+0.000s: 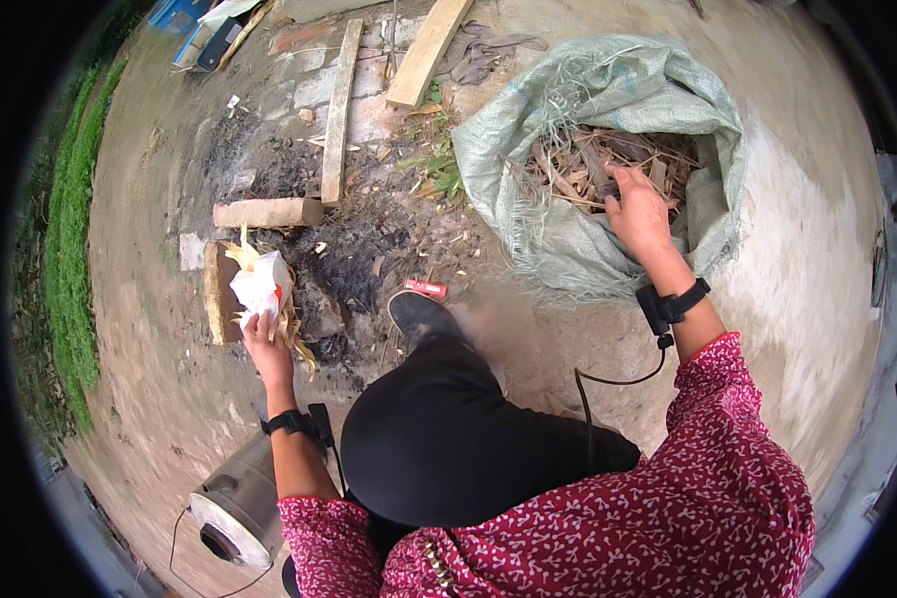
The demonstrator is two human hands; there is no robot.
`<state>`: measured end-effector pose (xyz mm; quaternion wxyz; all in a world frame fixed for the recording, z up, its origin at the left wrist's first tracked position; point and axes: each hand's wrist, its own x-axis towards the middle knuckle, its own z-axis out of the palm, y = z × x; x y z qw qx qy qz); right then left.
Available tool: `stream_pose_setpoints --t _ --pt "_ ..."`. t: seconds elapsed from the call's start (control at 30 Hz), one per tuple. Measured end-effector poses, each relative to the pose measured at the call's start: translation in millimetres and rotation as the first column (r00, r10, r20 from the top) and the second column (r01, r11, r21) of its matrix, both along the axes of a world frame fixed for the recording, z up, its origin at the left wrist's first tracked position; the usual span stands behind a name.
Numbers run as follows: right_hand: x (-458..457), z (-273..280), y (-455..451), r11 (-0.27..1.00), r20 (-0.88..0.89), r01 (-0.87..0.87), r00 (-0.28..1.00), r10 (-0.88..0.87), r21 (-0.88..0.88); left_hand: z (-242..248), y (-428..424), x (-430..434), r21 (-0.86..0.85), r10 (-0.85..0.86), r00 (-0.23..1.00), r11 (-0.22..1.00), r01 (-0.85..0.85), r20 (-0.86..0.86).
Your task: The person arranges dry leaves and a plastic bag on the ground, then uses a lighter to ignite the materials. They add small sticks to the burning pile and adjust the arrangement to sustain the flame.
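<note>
My left hand (267,350) grips the lower end of a crumpled white bag or paper (260,284) with a small orange-red patch on it. Dry corn husks (303,351) stick out around and below this bundle, beside an upright brick (219,295). On the other side, my right hand (639,213) reaches into the mouth of a pale green woven sack (486,142). Its fingers are apart over bark and wood scraps (579,168), and nothing shows between them. A red packet or lighter (426,288) bearing writing lies by my shoe (422,318).
Another brick (269,213) lies beyond the bundle, beside black ash (351,261). A narrow board (340,112) and a wider plank (430,52) rest farther off. A cylindrical metal stove or canister (243,486) with a wire handle stands near my left forearm. Grass (75,247) edges the far left.
</note>
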<state>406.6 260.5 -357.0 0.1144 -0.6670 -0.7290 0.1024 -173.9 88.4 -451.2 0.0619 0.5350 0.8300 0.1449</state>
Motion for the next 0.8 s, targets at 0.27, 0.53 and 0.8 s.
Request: stream_pose_setpoints --t 0.27,0.53,0.8 --pt "5 -12 16 0.983 0.260 -0.183 0.949 0.179 -0.009 6 1 1 -0.006 0.044 0.999 0.999 -0.044 0.031" --pt "-24 54 5 0.998 -0.246 0.034 0.969 -0.020 0.052 13 2 1 -0.076 0.045 0.999 0.996 -0.043 0.019" --pt "-90 33 -12 0.994 -0.861 -0.092 0.509 -0.003 -0.057 10 -4 -7 -0.039 0.073 0.990 0.997 -0.069 0.119"
